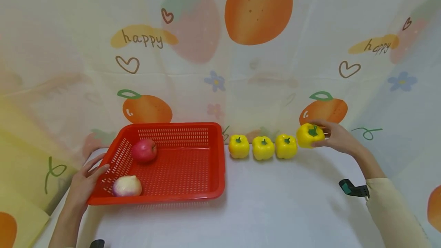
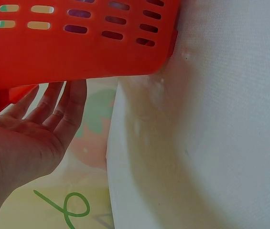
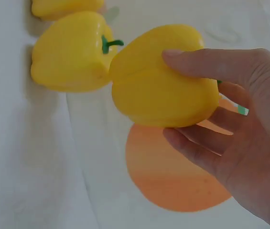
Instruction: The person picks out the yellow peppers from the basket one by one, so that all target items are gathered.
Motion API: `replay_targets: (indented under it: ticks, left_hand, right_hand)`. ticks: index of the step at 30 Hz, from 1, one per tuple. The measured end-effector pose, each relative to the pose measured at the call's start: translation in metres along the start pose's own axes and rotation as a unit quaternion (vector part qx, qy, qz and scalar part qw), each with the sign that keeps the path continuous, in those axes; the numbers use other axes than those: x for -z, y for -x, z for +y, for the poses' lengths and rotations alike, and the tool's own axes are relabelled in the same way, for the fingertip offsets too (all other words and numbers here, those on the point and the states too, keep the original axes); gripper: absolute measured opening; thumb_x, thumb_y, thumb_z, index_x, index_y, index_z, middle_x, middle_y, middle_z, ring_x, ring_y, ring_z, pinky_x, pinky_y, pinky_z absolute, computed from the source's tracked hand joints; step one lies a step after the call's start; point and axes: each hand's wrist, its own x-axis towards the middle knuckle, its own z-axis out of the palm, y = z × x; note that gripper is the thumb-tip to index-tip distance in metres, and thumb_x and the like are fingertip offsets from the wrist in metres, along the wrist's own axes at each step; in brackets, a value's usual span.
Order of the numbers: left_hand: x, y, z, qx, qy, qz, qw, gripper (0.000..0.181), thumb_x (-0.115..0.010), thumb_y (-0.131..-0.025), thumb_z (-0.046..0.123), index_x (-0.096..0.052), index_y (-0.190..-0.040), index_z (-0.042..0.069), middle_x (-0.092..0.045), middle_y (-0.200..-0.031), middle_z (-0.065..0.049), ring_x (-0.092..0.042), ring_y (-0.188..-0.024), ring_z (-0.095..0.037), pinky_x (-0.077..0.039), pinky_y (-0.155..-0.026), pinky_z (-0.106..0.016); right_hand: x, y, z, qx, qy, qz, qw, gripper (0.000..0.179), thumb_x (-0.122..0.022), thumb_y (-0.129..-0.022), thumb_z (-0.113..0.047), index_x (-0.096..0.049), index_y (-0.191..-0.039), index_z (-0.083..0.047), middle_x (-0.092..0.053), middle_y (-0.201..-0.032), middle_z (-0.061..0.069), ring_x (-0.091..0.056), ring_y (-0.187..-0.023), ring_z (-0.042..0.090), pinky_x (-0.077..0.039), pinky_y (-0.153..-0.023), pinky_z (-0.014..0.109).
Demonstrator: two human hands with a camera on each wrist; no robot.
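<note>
My right hand (image 1: 339, 137) holds a yellow bell pepper (image 1: 309, 135) above the table at the right end of a row. In the right wrist view the thumb lies on one side of this pepper (image 3: 161, 81) and the fingers on the other. Three more yellow bell peppers (image 1: 263, 148) stand in line to its left. My left hand (image 1: 84, 183) grips the left rim of a red plastic basket (image 1: 172, 199). The left wrist view shows its fingers (image 2: 72, 107) by the rim, partly hidden. Inside the basket are a red apple (image 1: 143, 151) and a white-and-purple turnip (image 1: 127, 186).
A white cloth covers the table (image 1: 275, 206). Behind it hangs a curtain (image 1: 262, 83) printed with fruit, hearts and words. The basket's right wall stands close to the leftmost pepper. A dark strap (image 1: 355, 190) shows at my right sleeve.
</note>
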Motion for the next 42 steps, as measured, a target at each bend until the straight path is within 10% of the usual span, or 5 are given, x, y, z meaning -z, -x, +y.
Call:
replay_targets:
  ticks: [10, 42]
  left_hand:
    - [0.000, 0.000, 0.001, 0.003, -0.006, 0.000, 1.0000, 0.064, -0.056, -0.098, 0.042, -0.033, -0.154, 0.019, -0.053, -0.093, 0.033, -0.058, -0.078, 0.010, -0.054, -0.067, -0.019]
    - [-0.001, -0.001, -0.001, -0.010, -0.018, -0.001, 0.9998, 0.060, -0.057, -0.097, 0.043, -0.039, -0.151, 0.024, -0.054, -0.093, 0.033, -0.058, -0.079, 0.010, -0.053, -0.067, -0.019]
  right_hand:
    - [0.003, 0.001, 0.024, -0.030, -0.008, -0.009, 0.9995, 0.072, -0.078, -0.083, -0.016, -0.042, -0.143, 0.003, -0.049, -0.136, 0.028, -0.052, -0.113, 0.047, -0.045, -0.093, 0.061]
    - [-0.039, 0.002, 0.060, -0.106, -0.019, -0.061, 0.9923, 0.074, -0.075, -0.080, -0.010, -0.039, -0.141, 0.012, -0.043, -0.138, 0.036, -0.045, -0.116, 0.049, -0.044, -0.095, 0.061]
